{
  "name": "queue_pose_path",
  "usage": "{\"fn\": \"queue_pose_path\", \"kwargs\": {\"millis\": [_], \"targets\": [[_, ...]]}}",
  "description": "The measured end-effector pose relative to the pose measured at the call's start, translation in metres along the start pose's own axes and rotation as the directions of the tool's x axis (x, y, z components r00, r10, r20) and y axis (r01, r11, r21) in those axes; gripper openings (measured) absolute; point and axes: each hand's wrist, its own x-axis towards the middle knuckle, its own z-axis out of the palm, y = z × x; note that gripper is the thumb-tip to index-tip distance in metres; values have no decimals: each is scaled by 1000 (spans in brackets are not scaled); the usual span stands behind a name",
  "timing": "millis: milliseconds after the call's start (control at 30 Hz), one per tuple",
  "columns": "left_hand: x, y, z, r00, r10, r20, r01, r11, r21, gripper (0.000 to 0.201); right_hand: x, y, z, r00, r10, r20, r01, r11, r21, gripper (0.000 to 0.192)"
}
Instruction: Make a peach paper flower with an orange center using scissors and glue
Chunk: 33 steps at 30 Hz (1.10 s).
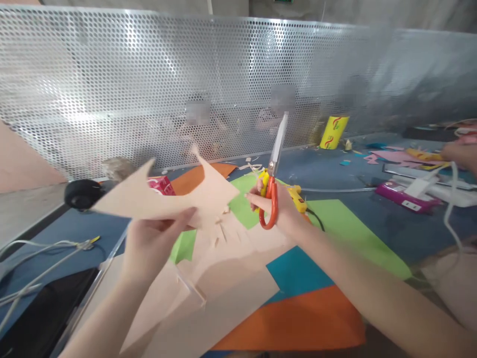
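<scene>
My left hand [156,238] pinches the lower edge of a cream paper piece [167,199] with a curved cut-out and pointed tips, held above the table. In my right hand [279,204] is a pair of scissors [274,169] with red and yellow handles, its blades pointing up and away from the paper. The blades look closed together. Below both hands lie cream sheets [231,293] with several small scraps [221,231] on them. A yellow glue gun [297,199] rests just behind my right wrist, partly hidden by it.
Green paper [357,233], blue paper [298,273] and orange paper [298,323] surround the cream sheets. A purple power strip [408,199] and another person's hand [460,154] are at right. White cables [37,278] run left. A perforated metal screen [112,89] stands behind, near a yellow roll [334,133].
</scene>
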Motion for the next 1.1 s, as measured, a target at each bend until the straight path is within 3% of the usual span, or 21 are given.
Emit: {"fn": "queue_pose_path", "kwargs": {"millis": [67, 133, 267, 367, 467, 633, 933, 1100], "targets": [[4, 2, -4, 985, 12, -174, -18, 999, -36, 17, 2, 4, -3, 999, 31, 34, -32, 999, 26, 31], [8, 4, -7, 961, -8, -275, -44, 982, -185, 16, 1, 5, -5, 992, 74, 102, -68, 996, -63, 30], [10, 5, -3, 969, -124, -215, 5, 875, -484, 15, -13, -2, -2, 959, 178, 220, -70, 903, -424, 31], [6, 4, 4, 971, -179, -161, 52, 809, -585, 15, -27, -9, 4, 903, 318, 288, -123, 835, -537, 34], [0, 2, 10, 976, -173, -133, 65, 814, -577, 19, -35, -11, 9, 867, 352, 352, -131, 843, -522, 33], [-8, 1, 15, 978, -185, -94, 111, 848, -518, 24, -37, -9, 11, 880, 276, 386, -87, 893, -441, 29], [-11, -4, 15, 981, -192, -34, 157, 880, -448, 31, -37, -16, 15, 860, 332, 387, -183, 909, -374, 33], [-15, 1, 16, 984, -179, -11, 159, 900, -407, 28, -36, -11, 13, 879, 271, 392, -152, 939, -307, 33]]}}
